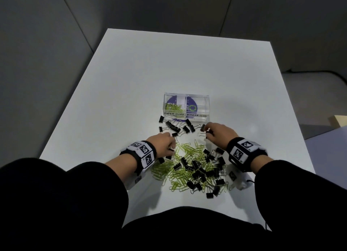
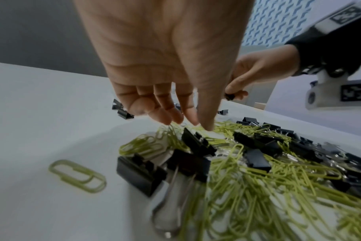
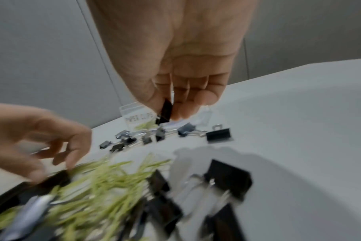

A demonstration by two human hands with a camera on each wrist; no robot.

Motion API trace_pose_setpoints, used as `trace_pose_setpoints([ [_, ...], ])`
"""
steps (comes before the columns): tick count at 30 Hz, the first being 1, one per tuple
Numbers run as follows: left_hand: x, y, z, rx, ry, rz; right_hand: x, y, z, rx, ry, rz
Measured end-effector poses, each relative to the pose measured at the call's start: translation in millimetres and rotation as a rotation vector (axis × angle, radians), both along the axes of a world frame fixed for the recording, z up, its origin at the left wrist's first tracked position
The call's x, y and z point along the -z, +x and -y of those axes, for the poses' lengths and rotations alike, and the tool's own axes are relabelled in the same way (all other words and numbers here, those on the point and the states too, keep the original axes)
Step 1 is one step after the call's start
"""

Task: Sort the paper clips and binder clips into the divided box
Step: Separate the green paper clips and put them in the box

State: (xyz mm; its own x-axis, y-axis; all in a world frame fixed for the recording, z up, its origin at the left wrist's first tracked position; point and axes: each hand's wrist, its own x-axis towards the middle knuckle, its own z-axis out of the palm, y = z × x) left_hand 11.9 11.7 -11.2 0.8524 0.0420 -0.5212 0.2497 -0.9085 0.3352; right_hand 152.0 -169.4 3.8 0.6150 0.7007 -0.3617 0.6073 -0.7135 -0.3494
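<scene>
Box [image 1: 197, 97]: paper clips [image 1: 173, 107] left compartment, right seemingly empty.

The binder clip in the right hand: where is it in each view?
Head: binder clip right of centre, just below the divided box.
Left wrist: upper right, beyond the left hand.
Right wrist: centre, pinched by the right hand.
Shared landmark: the mixed pile.

Scattered black metal binder clips [image 1: 175, 126] crowd front of clear plastic divided box [image 1: 186, 106]. Mixed heap of yellow-green wire paper clips [image 1: 180, 173] and more black clips fills near edge. White tabletop [image 1: 187, 66] bare beyond box, both flanks open.
</scene>
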Motion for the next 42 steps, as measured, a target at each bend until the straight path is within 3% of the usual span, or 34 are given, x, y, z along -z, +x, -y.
trace_pose_setpoints([
  [4, -1, -3, -1, 0.119, 0.073, -0.079, 8, 19, 6, 0.153, -0.046, 0.011],
  [10, 1, -3, 2, 0.174, 0.104, -0.061, 10, 7, 6, 0.030, 0.047, 0.136],
  [15, -13, 2, -12, 0.047, 0.003, 0.016, 18, -24, -1, -0.204, -0.058, 0.100],
  [24, -3, 16, -32, -0.281, 0.057, 0.121, 28, -55, -4, -0.307, -0.103, 0.118],
  [28, -2, 6, -20, -0.280, 0.049, 0.153, 26, -58, 1, -0.281, -0.076, 0.128],
  [33, 6, -10, -6, -0.189, 0.154, -0.012, 22, -59, -3, -0.246, -0.171, 0.080],
  [42, 16, -7, 13, -0.222, 0.017, 0.008, 22, -67, -12, -0.225, -0.122, 0.069],
])
